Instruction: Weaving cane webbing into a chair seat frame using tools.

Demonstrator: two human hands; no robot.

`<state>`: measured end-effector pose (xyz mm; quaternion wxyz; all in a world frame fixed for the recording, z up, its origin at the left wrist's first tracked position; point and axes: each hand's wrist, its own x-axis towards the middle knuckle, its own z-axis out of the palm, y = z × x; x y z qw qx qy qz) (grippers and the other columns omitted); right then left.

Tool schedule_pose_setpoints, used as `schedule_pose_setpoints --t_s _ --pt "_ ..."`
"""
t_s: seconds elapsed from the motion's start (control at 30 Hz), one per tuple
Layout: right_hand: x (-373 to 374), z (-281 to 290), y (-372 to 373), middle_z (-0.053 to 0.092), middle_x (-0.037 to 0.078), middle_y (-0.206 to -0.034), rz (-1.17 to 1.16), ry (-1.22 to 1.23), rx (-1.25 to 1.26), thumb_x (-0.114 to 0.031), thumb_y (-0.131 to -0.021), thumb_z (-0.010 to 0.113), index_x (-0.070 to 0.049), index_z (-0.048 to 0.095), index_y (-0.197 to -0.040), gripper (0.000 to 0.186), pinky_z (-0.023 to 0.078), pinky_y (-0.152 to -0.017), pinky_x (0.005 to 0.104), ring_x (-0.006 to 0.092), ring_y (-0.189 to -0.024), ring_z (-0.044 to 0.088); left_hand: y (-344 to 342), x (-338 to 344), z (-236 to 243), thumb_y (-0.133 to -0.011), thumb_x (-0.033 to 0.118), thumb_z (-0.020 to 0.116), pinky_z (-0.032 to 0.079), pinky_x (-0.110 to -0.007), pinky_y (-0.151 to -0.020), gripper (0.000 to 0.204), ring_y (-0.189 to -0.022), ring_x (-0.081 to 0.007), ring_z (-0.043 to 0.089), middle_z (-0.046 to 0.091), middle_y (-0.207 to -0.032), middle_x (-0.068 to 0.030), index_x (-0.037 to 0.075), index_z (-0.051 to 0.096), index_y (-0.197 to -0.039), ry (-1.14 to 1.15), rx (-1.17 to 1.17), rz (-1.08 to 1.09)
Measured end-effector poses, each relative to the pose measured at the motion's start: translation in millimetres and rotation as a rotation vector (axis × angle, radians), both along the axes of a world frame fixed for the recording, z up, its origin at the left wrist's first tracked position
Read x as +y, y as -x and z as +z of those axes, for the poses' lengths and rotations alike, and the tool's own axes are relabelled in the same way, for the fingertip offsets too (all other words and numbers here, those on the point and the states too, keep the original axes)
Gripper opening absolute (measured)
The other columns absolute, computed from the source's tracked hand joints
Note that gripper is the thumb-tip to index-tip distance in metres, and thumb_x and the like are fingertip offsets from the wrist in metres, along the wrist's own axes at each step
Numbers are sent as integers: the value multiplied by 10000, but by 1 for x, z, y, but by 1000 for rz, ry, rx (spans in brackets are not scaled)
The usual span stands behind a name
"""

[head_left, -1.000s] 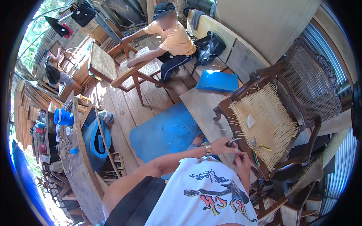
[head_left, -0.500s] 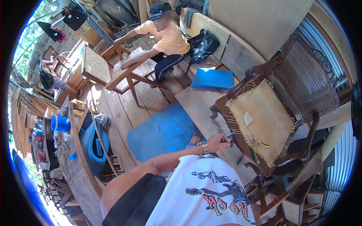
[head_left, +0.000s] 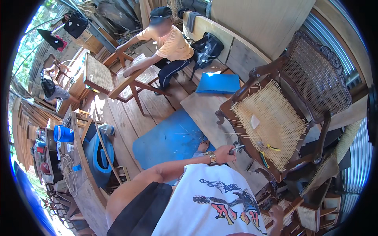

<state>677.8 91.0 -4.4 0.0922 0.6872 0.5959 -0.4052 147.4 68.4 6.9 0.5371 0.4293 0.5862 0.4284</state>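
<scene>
My left hand (head_left: 224, 154), with a gold watch on its wrist, is closed around a metal hand tool (head_left: 238, 148) with a dark grip; its exact kind is hard to make out. It hovers just off the front edge of a carved dark wooden armchair (head_left: 323, 145). Over that chair's seat lies a loose sheet of woven cane (head_left: 277, 112) with frayed strands. On the cane rest a whitish wedge-shaped piece (head_left: 255, 122), a yellow-handled tool (head_left: 273, 148) and a green-handled tool (head_left: 264, 160). My right hand (head_left: 277, 216) shows blurred at the lower right, its fingers unclear.
Across the floor a person in a yellow shirt (head_left: 171, 45) grips a wooden cane chair (head_left: 136, 84). A blue mat (head_left: 169, 137) covers the boards. On the left stands a workbench (head_left: 88, 196) with a blue container (head_left: 63, 133). Chair frames (head_left: 307, 216) crowd the lower right.
My left hand has drawn back slightly and turned the tool. My right hand has come into view at the lower right. The whole view has shifted a little.
</scene>
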Motion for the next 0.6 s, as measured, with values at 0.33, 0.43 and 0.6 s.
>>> schedule_pose_setpoints --t_s 0.33,0.43,0.6 --pt "28 57 332 638 95 -977 25 80 871 -251 -948 573 33 558 -1177 365 483 -745 281 161 -827 601 -18 4 12 -785 225 693 485 -293 -663 237 -719 -141 636 668 -777 -61 39 560 -849 -52 110 -52" --pt "33 53 340 629 45 -792 -17 114 755 -222 -937 584 24 610 -1062 277 460 -616 266 125 -673 568 -15 -5 4 -809 221 680 486 -289 -665 226 -730 -127 639 662 -776 -60 42 552 -859 -15 44 99" --pt "33 8 286 606 79 -661 175 -49 592 -190 -869 624 21 650 -861 213 437 -567 308 163 -597 559 12 -26 -6 -850 136 676 482 -282 -638 129 -715 -101 589 650 -797 -27 42 588 -863 -30 88 317"
